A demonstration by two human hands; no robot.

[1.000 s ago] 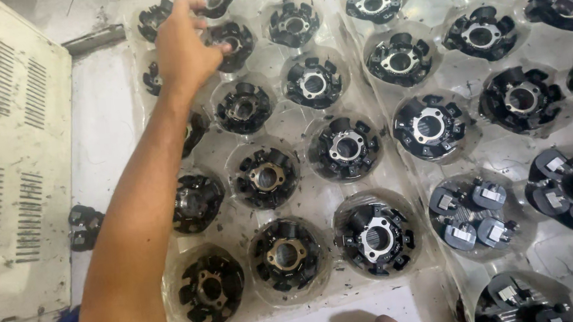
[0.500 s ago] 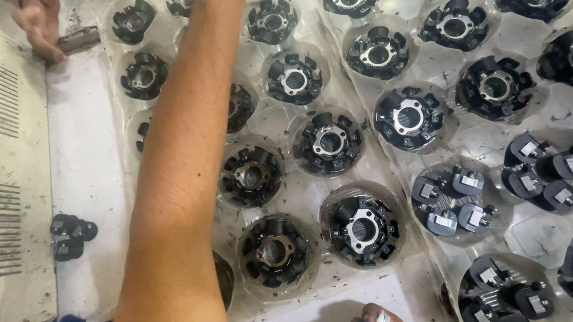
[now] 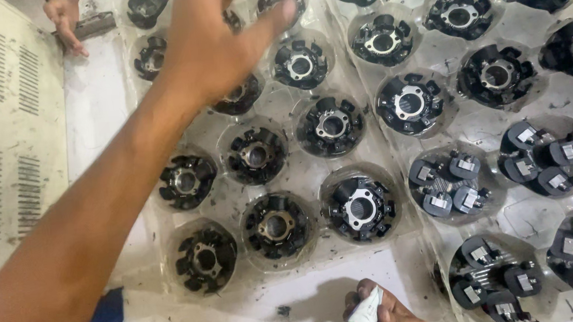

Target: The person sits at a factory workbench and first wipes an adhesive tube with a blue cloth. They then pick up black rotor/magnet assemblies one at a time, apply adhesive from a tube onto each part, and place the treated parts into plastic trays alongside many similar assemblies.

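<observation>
Fingers of left hand spread loose over black ribbed rings; right hand clutching white tube.

The left hand, beyond the top edge half a second ago, has drawn back into the upper centre of the frame, fingers spread above the black round parts.
</observation>
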